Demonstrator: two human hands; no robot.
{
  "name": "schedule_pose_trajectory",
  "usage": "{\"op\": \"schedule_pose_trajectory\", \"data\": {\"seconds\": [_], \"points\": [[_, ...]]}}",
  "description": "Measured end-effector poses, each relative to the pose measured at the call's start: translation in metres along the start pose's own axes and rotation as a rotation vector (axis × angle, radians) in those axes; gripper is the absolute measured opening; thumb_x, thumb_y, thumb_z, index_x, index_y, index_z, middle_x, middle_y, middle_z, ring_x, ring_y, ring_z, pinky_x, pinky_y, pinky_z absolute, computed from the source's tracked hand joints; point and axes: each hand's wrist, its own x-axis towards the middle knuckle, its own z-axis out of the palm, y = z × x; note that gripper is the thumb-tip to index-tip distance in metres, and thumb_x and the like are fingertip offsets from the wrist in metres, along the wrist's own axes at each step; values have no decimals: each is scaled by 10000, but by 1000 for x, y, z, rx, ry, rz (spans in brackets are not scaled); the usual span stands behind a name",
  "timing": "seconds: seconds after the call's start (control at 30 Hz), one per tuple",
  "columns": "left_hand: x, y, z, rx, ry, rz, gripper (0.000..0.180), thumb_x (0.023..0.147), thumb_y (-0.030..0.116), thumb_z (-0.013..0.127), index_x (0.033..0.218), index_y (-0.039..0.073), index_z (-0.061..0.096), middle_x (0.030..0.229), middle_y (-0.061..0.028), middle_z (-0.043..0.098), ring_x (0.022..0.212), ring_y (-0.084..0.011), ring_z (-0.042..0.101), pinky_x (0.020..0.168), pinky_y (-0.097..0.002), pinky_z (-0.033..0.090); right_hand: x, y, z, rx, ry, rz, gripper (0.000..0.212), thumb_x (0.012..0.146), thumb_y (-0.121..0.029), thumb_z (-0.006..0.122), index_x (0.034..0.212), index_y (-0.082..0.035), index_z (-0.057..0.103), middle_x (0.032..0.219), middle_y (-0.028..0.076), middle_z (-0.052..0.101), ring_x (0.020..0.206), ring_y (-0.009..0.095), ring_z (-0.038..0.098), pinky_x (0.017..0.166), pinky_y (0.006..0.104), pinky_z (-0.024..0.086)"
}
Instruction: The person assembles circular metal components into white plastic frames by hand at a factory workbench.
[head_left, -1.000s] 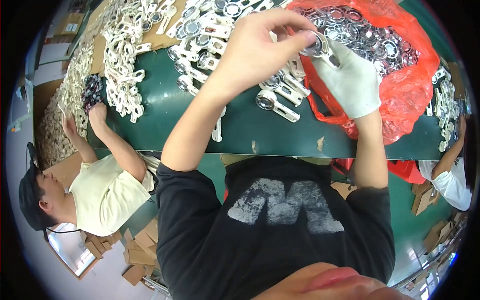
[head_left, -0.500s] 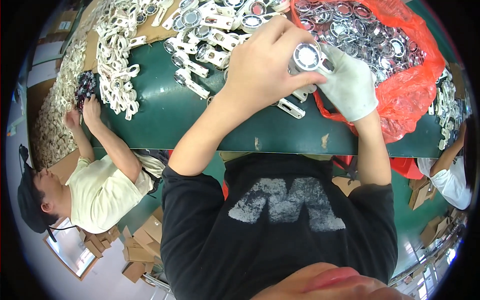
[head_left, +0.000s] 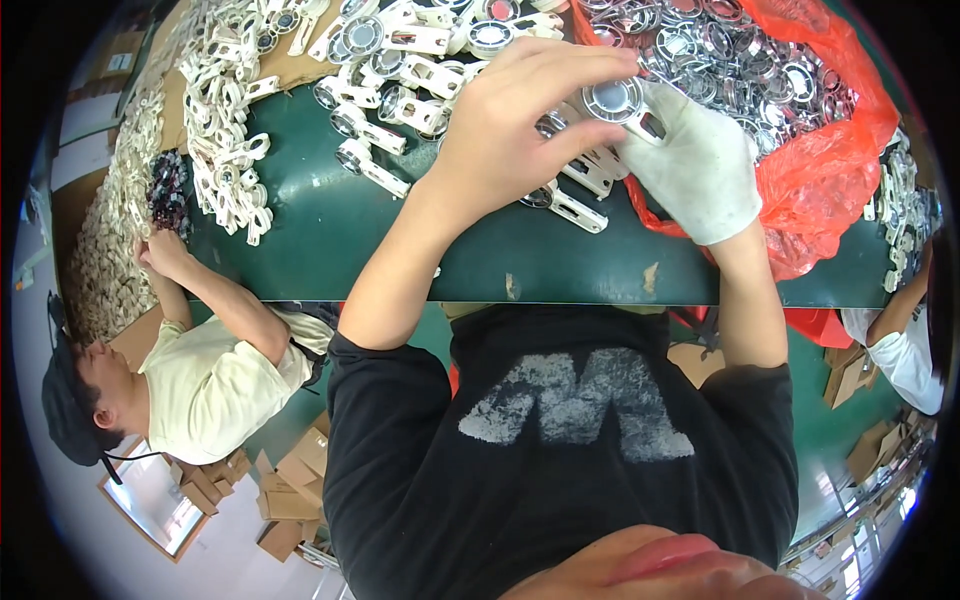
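Note:
My right hand (head_left: 695, 165), in a pale glove, grips a white plastic piece with a round silver-ringed head (head_left: 612, 100) by its slotted handle. The head points up and left out of the glove. My bare left hand (head_left: 510, 135) is curved beside that head, thumb below it and forefinger above, with the fingers apart. Whether the left fingertips touch the rim, I cannot tell. Beneath the hands lie similar white pieces (head_left: 578, 208) on the green table, partly hidden by the left hand and the glove.
A red plastic bag (head_left: 835, 185) full of shiny round silver-rimmed parts (head_left: 690, 50) lies at the right. White pieces (head_left: 225, 170) are heaped at the left and back of the green table (head_left: 330, 250). A co-worker (head_left: 215, 370) sits at the left, another person's arm (head_left: 900, 300) at the right.
My left thumb and fingers have spread and drawn back left from the glove, baring more of the white piece. The view has shifted slightly. The left co-worker's hands have come together.

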Motion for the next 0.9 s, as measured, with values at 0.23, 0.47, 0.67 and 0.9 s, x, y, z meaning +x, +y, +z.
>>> {"op": "schedule_pose_trajectory", "data": {"seconds": [0.23,0.47,0.67,0.9], "points": [[5,-5,6,-75,4,-3,505,766,44,831,1251,63,692,1254,-71,719,1065,-243,716,883,-313,570,5,5,-4,30,-62,60,359,858,-357,718,1107,-99,739,810,132,731,751,312,729,653,404,579],[1,6,-7,-13,-37,1,492,761,17,815,1230,16,667,1262,-192,688,1159,-350,676,942,-383,562,8,-4,-8,262,-140,39,337,839,-343,717,1021,-61,685,795,167,707,714,354,716,638,437,583],[-5,16,-11,-59,-63,138,651,695,-59,798,1308,-6,585,1247,-188,693,1190,-375,659,977,-418,560,13,-2,-25,839,-708,301,421,978,-410,611,1103,-12,667,786,65,660,722,112,615,663,307,507],[0,26,-9,-304,-54,-58,593,836,87,753,1377,-34,544,1365,-217,612,1238,-343,617,1040,-398,489,5,-8,-12,796,-520,229,402,983,-404,630,1083,-20,688,871,138,699,828,223,689,773,365,529]]}}
